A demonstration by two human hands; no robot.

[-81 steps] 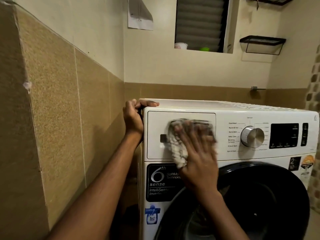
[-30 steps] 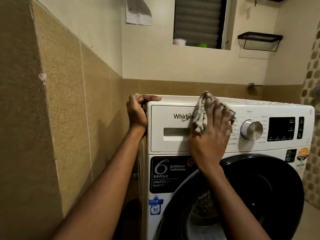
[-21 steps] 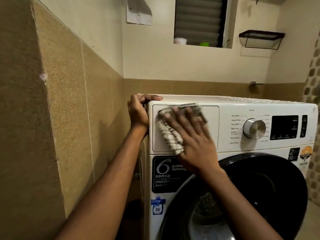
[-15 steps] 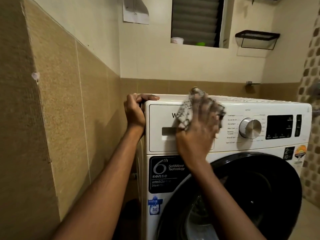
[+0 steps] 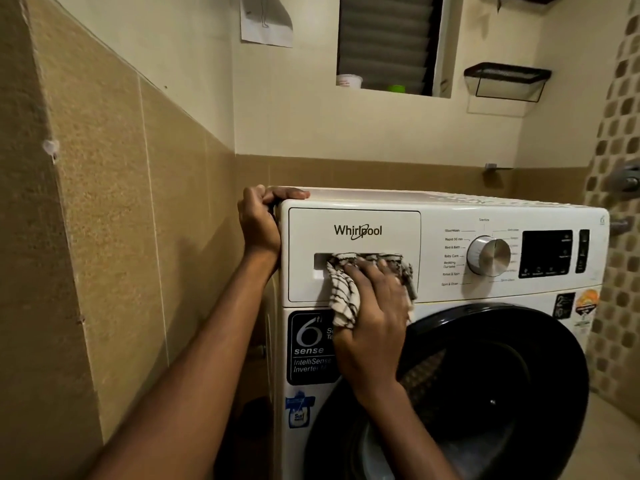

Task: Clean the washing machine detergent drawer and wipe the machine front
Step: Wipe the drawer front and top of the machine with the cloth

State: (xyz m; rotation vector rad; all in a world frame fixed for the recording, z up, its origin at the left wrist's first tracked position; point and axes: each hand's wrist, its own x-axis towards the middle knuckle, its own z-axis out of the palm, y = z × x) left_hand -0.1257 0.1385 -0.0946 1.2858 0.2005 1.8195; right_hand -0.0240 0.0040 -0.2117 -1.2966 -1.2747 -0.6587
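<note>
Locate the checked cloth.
Head view, centre: the right hand presses the checked cloth against the handle recess of the detergent drawer, left of the dial.

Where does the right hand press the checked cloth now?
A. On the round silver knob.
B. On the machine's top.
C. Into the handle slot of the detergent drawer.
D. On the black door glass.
C: the right hand presses the checked cloth into the handle slot of the detergent drawer, left of the knob; the left hand grips the washing machine at its top corner.
</note>
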